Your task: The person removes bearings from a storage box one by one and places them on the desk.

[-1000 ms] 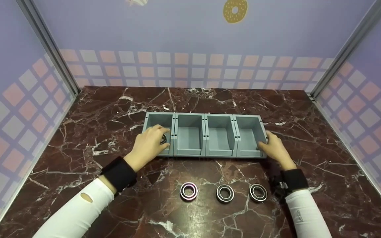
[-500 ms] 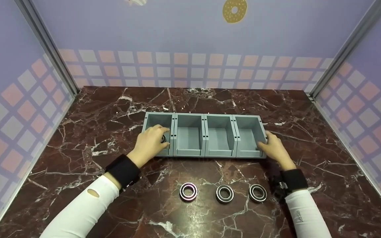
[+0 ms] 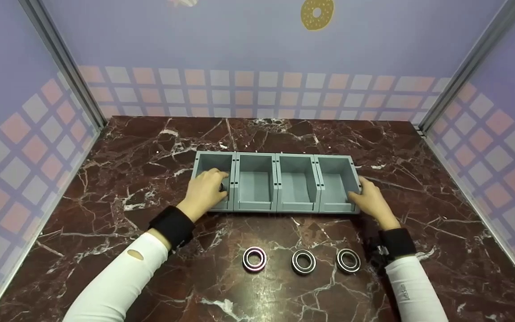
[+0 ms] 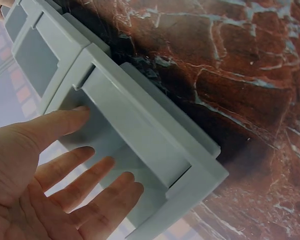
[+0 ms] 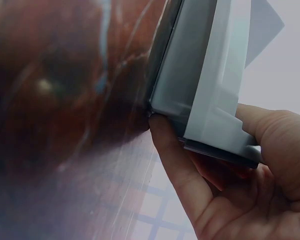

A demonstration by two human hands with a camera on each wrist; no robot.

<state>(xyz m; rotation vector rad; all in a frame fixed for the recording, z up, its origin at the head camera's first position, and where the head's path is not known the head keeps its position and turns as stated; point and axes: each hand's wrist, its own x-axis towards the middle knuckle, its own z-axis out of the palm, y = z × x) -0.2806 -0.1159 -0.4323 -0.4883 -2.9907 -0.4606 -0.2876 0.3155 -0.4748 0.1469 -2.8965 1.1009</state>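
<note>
Four joined grey bins, the leftmost bin (image 3: 215, 161) to the rightmost bin (image 3: 334, 174), stand in a row on the table. My left hand (image 3: 205, 190) reaches into the leftmost bin; the left wrist view shows its thumb and fingers spread apart with nothing pinched between them. A dark sliver of a ball bearing (image 3: 222, 186) shows beside the thumb in the head view, the rest hidden by the hand. At the far end my right hand (image 3: 371, 199) grips the rightmost bin's outer side wall, thumb inside and fingers outside.
In front of the bins, three ring-shaped bearings lie flat: a purplish-tinted bearing (image 3: 254, 259), a middle bearing (image 3: 303, 262) and a right bearing (image 3: 348, 260). The dark red marble table (image 3: 172, 277) is enclosed by patterned panels at the back and sides.
My left wrist and forearm have swung a little to the right, and the hand now covers more of the bearing in the leftmost bin. My right hand has stayed on its bin wall.
</note>
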